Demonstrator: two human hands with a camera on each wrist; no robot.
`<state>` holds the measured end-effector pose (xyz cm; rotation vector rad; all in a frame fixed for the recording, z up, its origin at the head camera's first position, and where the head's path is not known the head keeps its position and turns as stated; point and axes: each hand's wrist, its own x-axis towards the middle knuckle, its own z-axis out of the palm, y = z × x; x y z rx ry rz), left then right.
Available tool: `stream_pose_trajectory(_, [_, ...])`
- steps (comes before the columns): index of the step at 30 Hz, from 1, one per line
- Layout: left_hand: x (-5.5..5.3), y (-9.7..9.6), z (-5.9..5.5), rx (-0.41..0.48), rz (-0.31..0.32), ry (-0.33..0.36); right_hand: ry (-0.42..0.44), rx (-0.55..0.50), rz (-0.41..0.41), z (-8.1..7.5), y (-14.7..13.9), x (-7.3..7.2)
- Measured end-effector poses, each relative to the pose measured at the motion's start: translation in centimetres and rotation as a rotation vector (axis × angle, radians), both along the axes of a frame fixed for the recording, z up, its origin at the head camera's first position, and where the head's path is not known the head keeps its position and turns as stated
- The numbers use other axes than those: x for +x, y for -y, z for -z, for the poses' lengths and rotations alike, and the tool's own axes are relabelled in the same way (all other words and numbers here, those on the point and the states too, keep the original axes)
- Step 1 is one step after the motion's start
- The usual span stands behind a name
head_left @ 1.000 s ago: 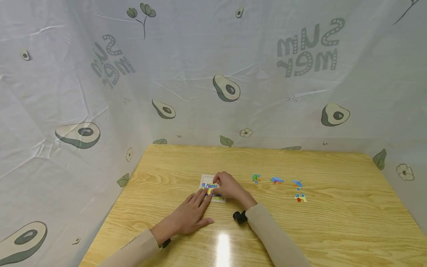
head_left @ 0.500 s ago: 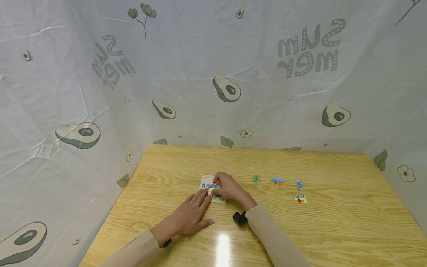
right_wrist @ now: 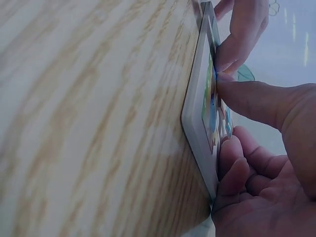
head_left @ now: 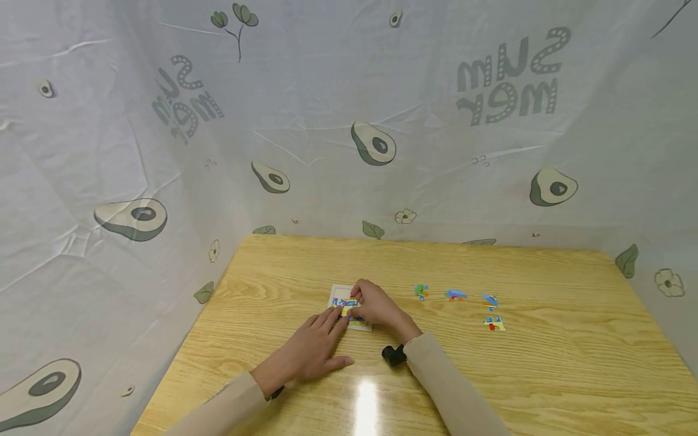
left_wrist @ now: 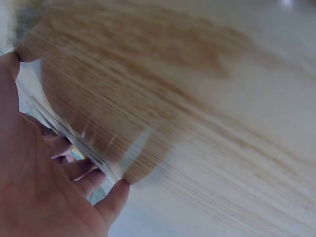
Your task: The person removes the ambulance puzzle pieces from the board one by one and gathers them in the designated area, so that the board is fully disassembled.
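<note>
A small puzzle board (head_left: 340, 289) with a pale rim lies on the wooden table, its near part filled with colourful pieces. My left hand (head_left: 312, 349) lies palm down with long, straight fingers; their tips rest on the board's near left part. From the right, my right hand (head_left: 376, 304) reaches over the board and pinches a yellow and blue puzzle piece (head_left: 347, 309) between thumb and fingers. In the right wrist view this puzzle piece (right_wrist: 228, 120) tilts up off the board (right_wrist: 195, 118). The left fingertips touch the board close to the right thumb.
Several loose puzzle pieces lie to the right of the board: a green one (head_left: 421, 291), a blue one (head_left: 455, 295), a blue and orange one (head_left: 490, 301) and a yellow and red one (head_left: 494, 324). A printed white curtain (head_left: 305, 145) stands behind the table (head_left: 545, 375).
Both hands keep their places at the puzzle board, and the loose pieces lie as before. Only the head view has shifted slightly.
</note>
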<state>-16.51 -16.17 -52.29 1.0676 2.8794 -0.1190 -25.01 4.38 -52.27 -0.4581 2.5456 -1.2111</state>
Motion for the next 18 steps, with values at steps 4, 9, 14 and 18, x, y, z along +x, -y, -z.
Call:
stream_pose_trajectory(4, [0.01, -0.10, -0.12, -0.008, -0.005, 0.002, 0.019, -0.023, 0.002, 0.23, -0.08, 0.12])
stream_pose_trajectory(9, [0.01, -0.11, -0.17, -0.017, -0.014, 0.004, 0.007, -0.044, -0.014, 0.53, -0.17, 0.08])
stream_pose_trajectory(14, [-0.03, -0.15, -0.09, -0.011, -0.014, 0.004, -0.014, -0.090, -0.014, 0.57, -0.42, 0.13])
stream_pose_trajectory(18, [0.00, -0.26, -0.06, 0.003, -0.013, 0.010, -0.023, -0.134, 0.001, 0.53, -0.66, 0.17])
